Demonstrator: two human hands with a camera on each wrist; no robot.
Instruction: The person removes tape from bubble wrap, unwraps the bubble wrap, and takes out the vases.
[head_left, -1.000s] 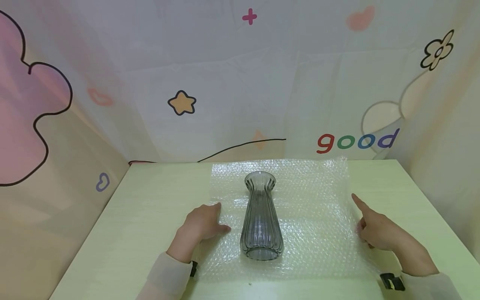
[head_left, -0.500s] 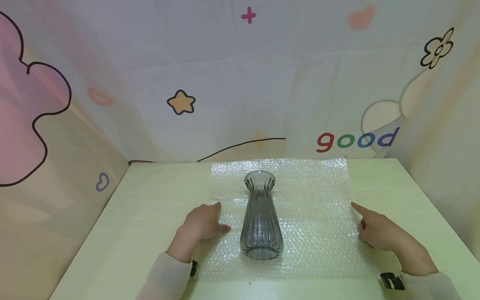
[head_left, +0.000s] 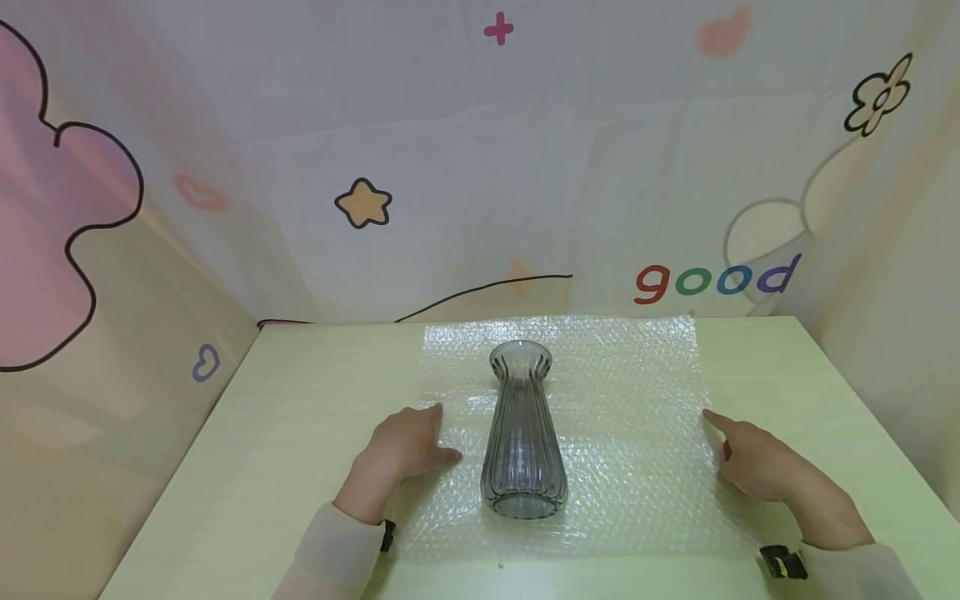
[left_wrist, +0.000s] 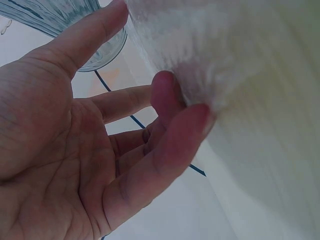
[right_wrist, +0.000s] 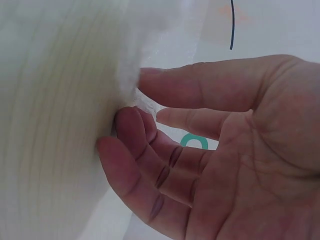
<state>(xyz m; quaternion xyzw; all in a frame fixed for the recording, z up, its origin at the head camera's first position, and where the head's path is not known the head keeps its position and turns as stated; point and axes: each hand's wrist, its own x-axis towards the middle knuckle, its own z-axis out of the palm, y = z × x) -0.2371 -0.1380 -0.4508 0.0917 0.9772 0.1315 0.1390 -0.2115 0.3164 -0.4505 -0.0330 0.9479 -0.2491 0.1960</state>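
Observation:
A grey ribbed glass vase [head_left: 523, 442] lies on its side over a sheet of bubble wrap [head_left: 630, 467], mouth toward the back and base toward the front. My left hand [head_left: 405, 443] rests at the sheet's left edge, thumb stretched toward the vase. In the left wrist view the thumb and bent fingertips of the left hand [left_wrist: 75, 140] touch the wrap, well apart. My right hand [head_left: 757, 462] is at the right edge, index finger extended to it. The right wrist view shows the right hand's thumb [right_wrist: 200, 85] against the wrap and curved fingers down at the table.
The pale wood-grain table [head_left: 300, 400] runs back to a printed cloth backdrop [head_left: 450, 167], which also closes in both sides. The bubble wrap reaches the table's back edge. Black bands [head_left: 783, 562] are worn at both wrists.
The right index fingertip has slid slightly nearer along the wrap's right edge. The left hand, vase and sheet look still.

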